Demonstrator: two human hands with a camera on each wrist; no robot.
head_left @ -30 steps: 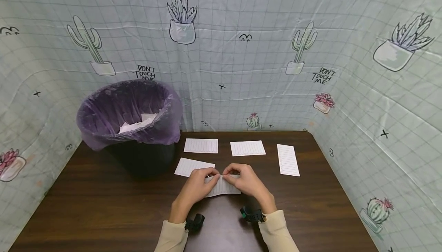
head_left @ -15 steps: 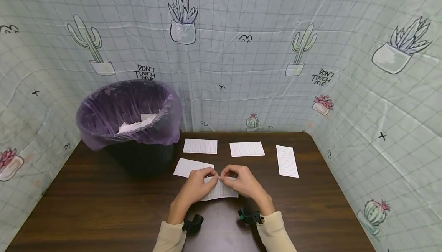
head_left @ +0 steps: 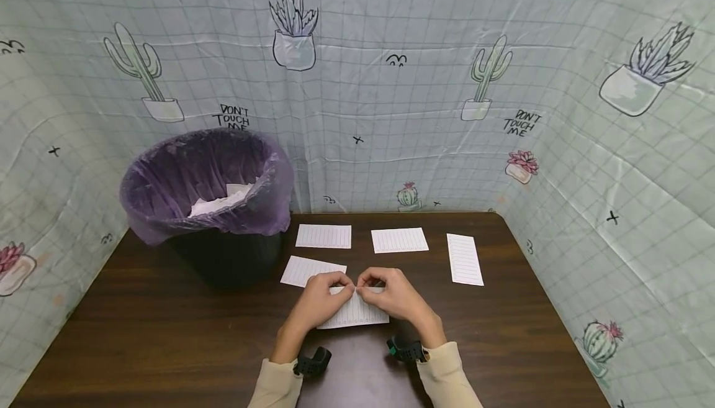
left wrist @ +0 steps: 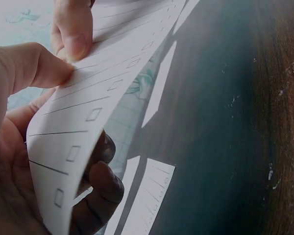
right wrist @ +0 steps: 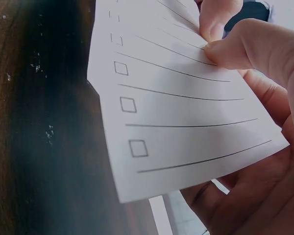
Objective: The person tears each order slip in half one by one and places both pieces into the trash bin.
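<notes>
Both hands pinch a white checklist sheet [head_left: 353, 310] by its far edge, near the middle, thumbs on the printed side. My left hand [head_left: 321, 298] and right hand [head_left: 394, 295] are close together, thumb tips almost meeting. In the left wrist view the sheet [left wrist: 83, 112] bows over the curled fingers, showing ruled lines and small boxes. The right wrist view shows the sheet [right wrist: 171, 112] sloping above the table, with a small step along its boxed edge. The other fingers of each hand are partly hidden behind the paper.
Several similar lined sheets lie on the dark wooden table [head_left: 167, 346]: one just beyond my left hand [head_left: 304, 269], others behind [head_left: 324, 236], [head_left: 399, 240] and at right [head_left: 465, 259]. A black bin with a purple liner [head_left: 274, 209] stands at left, white paper [head_left: 223, 202] inside.
The sheet's near edge has swung down toward me, so more of its printed face shows. Both hands keep their pinch and have shifted only slightly.
</notes>
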